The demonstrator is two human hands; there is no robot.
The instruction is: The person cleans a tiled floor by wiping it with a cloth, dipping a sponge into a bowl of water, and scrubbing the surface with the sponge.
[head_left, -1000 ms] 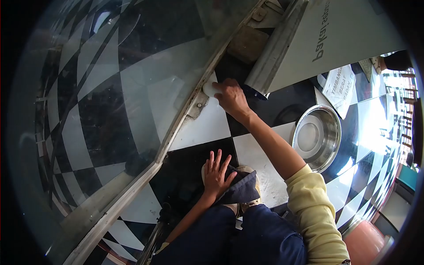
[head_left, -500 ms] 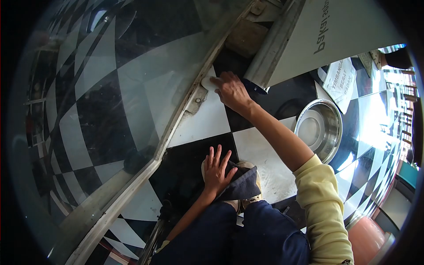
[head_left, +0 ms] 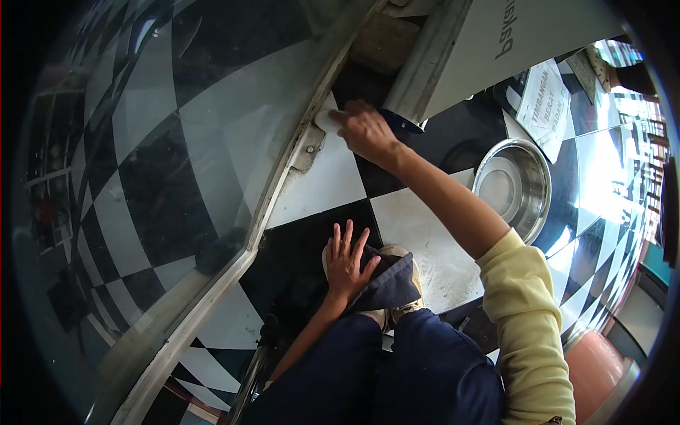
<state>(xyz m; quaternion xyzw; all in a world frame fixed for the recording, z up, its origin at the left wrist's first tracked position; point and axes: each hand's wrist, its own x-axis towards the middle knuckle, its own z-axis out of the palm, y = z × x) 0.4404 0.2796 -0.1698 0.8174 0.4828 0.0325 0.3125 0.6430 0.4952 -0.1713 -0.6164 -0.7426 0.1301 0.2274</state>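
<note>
While right hand (head_left: 370,133) clamps white pad (head_left: 326,121) beside frame (head_left: 212,301) at 12 o'clock, left hand (head_left: 345,273) rests, fingers apart, on dark cloth (head_left: 391,283) at 6 o'clock, probably for balance. Steel basin (head_left: 536,190) at 3 o'clock, likely for reach.

We list, around the silver basin (head_left: 540,202): chequered floor (head_left: 414,219), black and white, beneath it; pale yellow sleeve (head_left: 528,301) beside it; navy trousers (head_left: 446,372), charcoal cloth (head_left: 389,285) and white piece (head_left: 326,122) left of it; grey panel (head_left: 482,71), dark-lettered, beyond it.
</note>
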